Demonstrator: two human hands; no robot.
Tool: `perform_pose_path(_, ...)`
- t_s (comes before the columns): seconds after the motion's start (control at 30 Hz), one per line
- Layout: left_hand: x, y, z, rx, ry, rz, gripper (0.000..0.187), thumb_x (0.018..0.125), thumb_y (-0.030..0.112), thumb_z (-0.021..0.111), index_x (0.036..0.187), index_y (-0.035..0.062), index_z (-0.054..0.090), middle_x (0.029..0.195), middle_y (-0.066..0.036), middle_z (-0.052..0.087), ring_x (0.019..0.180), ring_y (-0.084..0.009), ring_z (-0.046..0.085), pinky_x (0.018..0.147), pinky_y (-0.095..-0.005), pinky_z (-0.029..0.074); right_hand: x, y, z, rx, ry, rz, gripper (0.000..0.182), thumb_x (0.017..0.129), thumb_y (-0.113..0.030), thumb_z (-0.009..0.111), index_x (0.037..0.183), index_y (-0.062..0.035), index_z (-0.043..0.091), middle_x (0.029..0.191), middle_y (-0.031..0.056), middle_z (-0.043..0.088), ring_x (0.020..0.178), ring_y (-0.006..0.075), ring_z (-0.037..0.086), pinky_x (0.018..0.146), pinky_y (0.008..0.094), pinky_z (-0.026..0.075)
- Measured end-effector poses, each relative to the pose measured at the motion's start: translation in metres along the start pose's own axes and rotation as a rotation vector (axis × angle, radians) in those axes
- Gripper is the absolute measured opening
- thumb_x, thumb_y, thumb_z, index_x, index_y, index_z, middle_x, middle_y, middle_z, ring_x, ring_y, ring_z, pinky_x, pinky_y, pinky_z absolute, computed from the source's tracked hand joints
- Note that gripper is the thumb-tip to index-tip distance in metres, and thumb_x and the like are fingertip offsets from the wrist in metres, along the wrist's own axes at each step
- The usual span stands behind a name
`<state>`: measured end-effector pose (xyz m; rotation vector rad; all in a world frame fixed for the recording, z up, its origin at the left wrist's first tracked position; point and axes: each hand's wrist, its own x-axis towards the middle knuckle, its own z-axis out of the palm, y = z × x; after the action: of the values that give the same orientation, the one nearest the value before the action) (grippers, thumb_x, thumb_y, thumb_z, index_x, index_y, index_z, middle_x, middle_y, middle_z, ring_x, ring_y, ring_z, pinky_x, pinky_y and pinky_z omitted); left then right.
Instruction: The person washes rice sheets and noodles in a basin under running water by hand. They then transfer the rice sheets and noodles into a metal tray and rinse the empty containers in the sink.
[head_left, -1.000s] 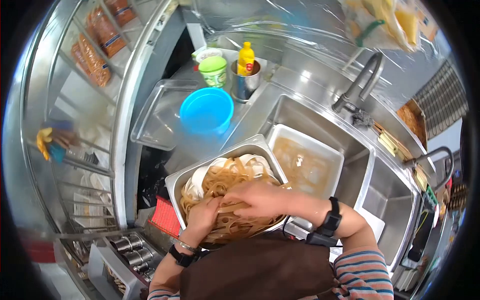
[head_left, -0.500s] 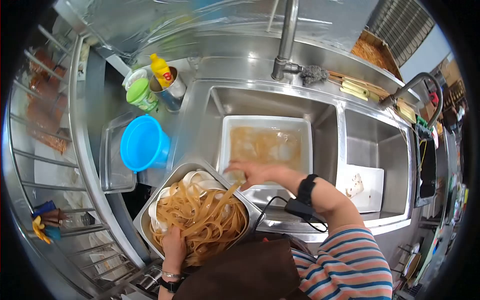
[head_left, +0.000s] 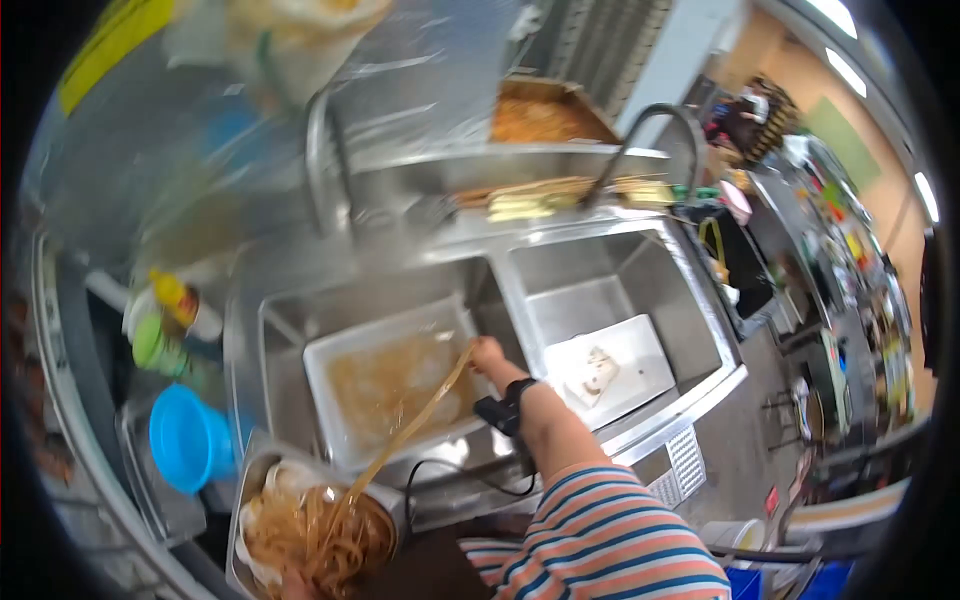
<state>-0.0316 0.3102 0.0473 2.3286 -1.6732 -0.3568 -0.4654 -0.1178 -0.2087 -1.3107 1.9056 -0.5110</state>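
Note:
My right hand [head_left: 487, 355] is closed on the end of a long, flat brown noodle strip [head_left: 415, 423], pulled taut over the right side of the white tub. The strip slants down into a metal container [head_left: 240, 500] heaped with brown noodle strips [head_left: 290, 525] and some white pieces [head_left: 290, 474]. At the bottom edge, my left hand [head_left: 297, 584] is down among the strips, its fingers partly hidden and seemingly closed on them. In the left sink basin, the white tub [head_left: 325, 400] holds cloudy brownish liquid.
Right basin: a white tray [head_left: 640, 365] with a pale, dark-speckled piece. At left stand a blue bucket [head_left: 190, 440], a green tub [head_left: 157, 345] and a yellow-topped bottle [head_left: 175, 298]. Two faucets rise behind; a black cable [head_left: 455, 465] loops over the sink's front edge.
My right hand has moved right across the white tub, drawing a long strip out of the metal container. The view has swung right; my left hand is still among the strips.

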Motion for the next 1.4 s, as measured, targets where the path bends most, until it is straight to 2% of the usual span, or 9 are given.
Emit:
perform_pose_path(0.07, 0.0, -0.02, 0.007, -0.27, -0.085, -0.167, 0.033, 0.088, 0.023, 0.055, 0.115, 0.0045, 0.058, 0.104, -0.017, 0.06, 0.097, -0.0347, 0.056, 0.082, -0.0435, 0.044, -0.047, -0.065, -0.049, 0.658, 0.025, 0.318, 0.048, 0.091, -0.05, 0.053, 0.102, -0.0045, 0.064, 0.089, 0.0157, 0.065, 0.074, 0.0269, 0.065, 0.062, 0.0413, 0.051)
perform_pose_path(0.33, 0.005, -0.069, 0.032, -0.803, -0.229, -0.455, 0.051, 0.1, 0.037, 0.045, 0.135, 0.0003, 0.046, 0.129, -0.014, 0.054, 0.117, -0.0285, 0.048, 0.101, -0.0343, 0.037, -0.054, -0.143, -0.114, 1.196, 0.022, 0.36, 0.076, 0.083, -0.078, 0.036, 0.097, -0.0084, 0.062, 0.078, 0.0075, 0.061, 0.066, 0.0221, 0.06, 0.057, 0.0403, 0.046)
perform_pose_path(0.53, 0.013, -0.052, 0.022, -0.736, -0.192, -0.372, 0.039, 0.095, 0.029, 0.048, 0.124, 0.0025, 0.05, 0.116, -0.015, 0.056, 0.105, -0.0315, 0.052, 0.089, -0.0397, 0.04, -0.106, -0.277, -0.18, 0.862, -0.015, -0.359, 0.06, 0.095, -0.063, 0.035, 0.064, -0.013, 0.047, 0.048, -0.0016, 0.035, 0.037, 0.0126, 0.032, 0.035, 0.0269, 0.023)
perform_pose_path(0.73, 0.015, -0.043, 0.02, -0.514, -0.122, -0.291, 0.026, 0.089, 0.02, 0.053, 0.11, 0.0047, 0.056, 0.097, -0.017, 0.061, 0.09, -0.0358, 0.058, 0.074, -0.0465, 0.044, -0.241, -0.42, -0.26, 0.819, -0.31, -0.814, 0.05, 0.095, -0.048, 0.05, 0.061, -0.0126, 0.046, 0.053, -0.0054, 0.036, 0.046, 0.0067, 0.033, 0.043, 0.0261, 0.027)
perform_pose_path(0.97, 0.009, 0.019, -0.027, 0.092, -0.065, -0.131, 0.014, 0.089, 0.012, 0.048, 0.095, 0.0042, 0.058, 0.085, -0.023, 0.063, 0.078, -0.0431, 0.06, 0.068, -0.0508, 0.047, -0.326, -0.516, -0.302, 0.399, -0.017, -1.503, 0.04, 0.093, -0.042, 0.054, 0.07, -0.0092, 0.055, 0.064, -0.0037, 0.05, 0.059, 0.0069, 0.045, 0.055, 0.023, 0.036)
perform_pose_path(1.0, 0.005, 0.019, -0.025, 0.065, 0.023, -0.018, 0.013, 0.089, 0.011, 0.046, 0.09, 0.0048, 0.058, 0.079, -0.022, 0.062, 0.075, -0.0432, 0.06, 0.065, -0.052, 0.047, -0.348, -0.529, -0.299, 0.62, -0.252, -1.11, 0.026, 0.098, -0.024, 0.051, 0.086, -0.0049, 0.062, 0.061, -0.0034, 0.048, 0.05, 0.0094, 0.045, 0.051, 0.0214, 0.039)
perform_pose_path(1.03, 0.004, 0.024, -0.029, 0.067, 0.022, -0.058, 0.013, 0.089, 0.011, 0.046, 0.09, 0.0048, 0.058, 0.079, -0.022, 0.062, 0.075, -0.0432, 0.06, 0.065, -0.052, 0.047, -0.314, -0.53, -0.297, 0.486, -0.328, -1.286, 0.027, 0.097, -0.031, 0.053, 0.101, -0.0058, 0.061, 0.068, 0.0063, 0.056, 0.051, 0.0117, 0.05, 0.05, 0.0201, 0.044)
perform_pose_path(1.13, 0.009, 0.032, -0.034, -0.106, 0.081, -0.025, 0.012, 0.089, 0.01, 0.046, 0.09, 0.0031, 0.055, 0.077, -0.023, 0.06, 0.073, -0.0445, 0.058, 0.066, -0.0524, 0.046, -0.299, -0.498, -0.256, 0.319, -0.187, -1.178, 0.041, 0.094, -0.042, 0.054, 0.069, -0.0103, 0.054, 0.062, -0.0049, 0.048, 0.057, 0.0053, 0.041, 0.053, 0.0227, 0.034)
perform_pose_path(1.4, 0.008, 0.027, -0.032, -0.023, -0.013, -0.067, 0.012, 0.088, 0.008, 0.048, 0.095, 0.0013, 0.054, 0.083, -0.025, 0.06, 0.079, -0.0454, 0.058, 0.069, -0.0528, 0.045, -0.153, -0.316, -0.132, -0.072, -0.205, -0.69, 0.04, 0.09, -0.039, 0.056, 0.08, -0.0008, 0.065, 0.068, 0.0117, 0.064, 0.065, 0.0234, 0.063, 0.065, 0.036, 0.049)
